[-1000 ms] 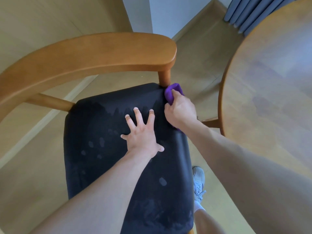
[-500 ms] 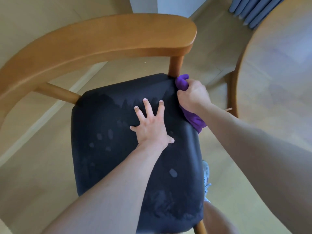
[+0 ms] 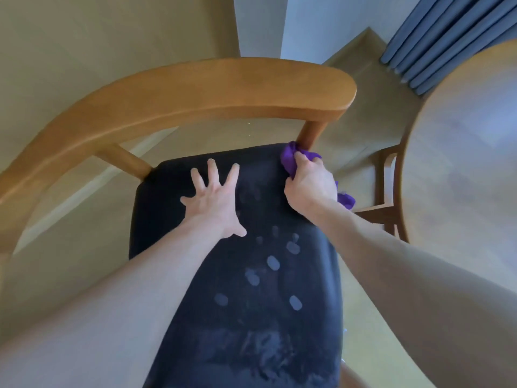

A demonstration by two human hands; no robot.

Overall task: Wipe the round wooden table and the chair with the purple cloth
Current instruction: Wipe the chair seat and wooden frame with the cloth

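The right hand has the cloth bunched in a curled-finger grip and it is jammed into the back right corner of the seat, touching the foot of the wooden post under the backrest; a tail of purple hangs off the seat edge behind the wrist. A second ago that hand was at the same corner, so the wiping is staying put there, working the joint rather than sweeping on. The big change is the left hand: it has lifted and replanted further back, fingers spread wide and flat on the black pad, and where it pressed before there is now a scatter of pale oval fingerprints lower on the seat. That matters, I'd say, because those fresh marks, plus the dusty grey smears near the front edge, are work still to do on the chair; each bracing press undoes a little. The table sits just to the right, apart from both hands, faint patches on its top; whether it is already wiped cannot be told from here.
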